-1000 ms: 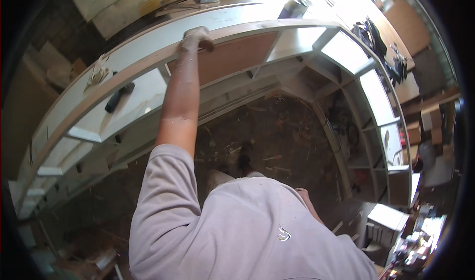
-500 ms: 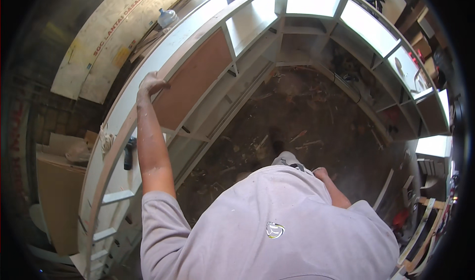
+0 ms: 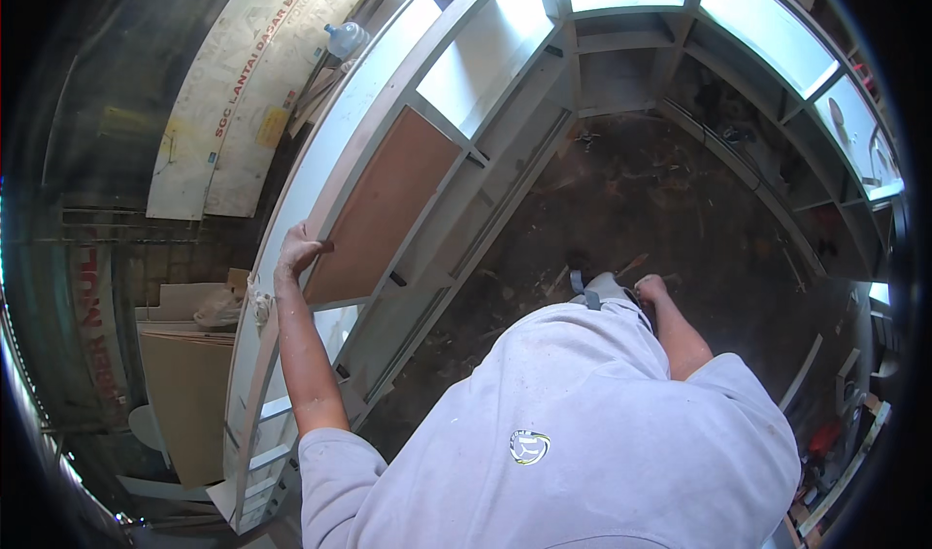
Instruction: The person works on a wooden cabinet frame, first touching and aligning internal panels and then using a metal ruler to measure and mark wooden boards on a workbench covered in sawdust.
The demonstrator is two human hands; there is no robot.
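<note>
My left hand (image 3: 301, 248) is closed over the pale wooden rim (image 3: 382, 102) of a large curved framework with white-lined compartments, beside a brown panel (image 3: 383, 199). My right hand (image 3: 651, 289) is down at my right hip with curled fingers; what it holds, if anything, is hidden. A bundle of pale cloth or cord (image 3: 258, 301) lies by the rim, just below my left hand in the picture.
The framework bends round a dark floor (image 3: 621, 190) strewn with offcuts and debris. Left of it lie large pale boards (image 3: 233, 102), a water jug (image 3: 346, 40) and cardboard sheets (image 3: 184, 394). Loose strips and timber (image 3: 806, 374) are at the right.
The view has turned and moved along the framework. My left hand stays on the rim, now lower in the picture. My right arm shows more fully beside my hip.
</note>
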